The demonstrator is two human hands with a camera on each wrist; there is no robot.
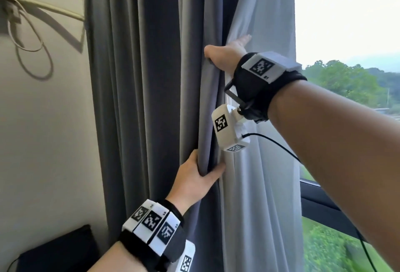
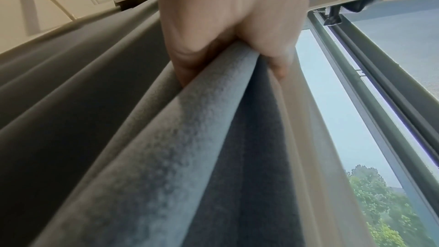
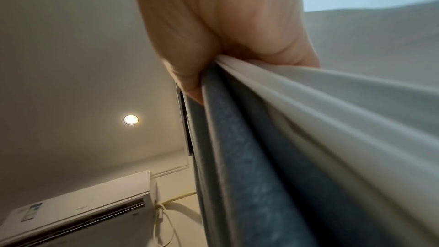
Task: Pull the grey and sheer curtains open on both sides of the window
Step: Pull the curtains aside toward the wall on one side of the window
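Note:
The grey curtain [image 1: 147, 98] hangs bunched in thick folds at the left of the window. The white sheer curtain [image 1: 262, 163] hangs right beside it. My left hand [image 1: 205, 166] grips the grey curtain's leading fold low down, thumb on the left and fingers wrapped behind. My right hand [image 1: 225, 49] is higher up and holds the same edge together with the sheer. In the left wrist view my left hand [image 2: 231, 59] pinches the grey fold [image 2: 190, 147], with the sheer [image 2: 301, 147] at its right. The right wrist view has my right hand [image 3: 237, 63] clamping grey cloth [image 3: 242, 166] and sheer [image 3: 344, 129].
An air conditioner [image 3: 78, 211] with hoses [image 1: 26, 40] is mounted on the cream wall at the left. A dark object [image 1: 60, 250] sits low by the wall. Bare window glass [image 1: 346, 22] and its dark frame bar [image 1: 320, 202] lie to the right, trees outside.

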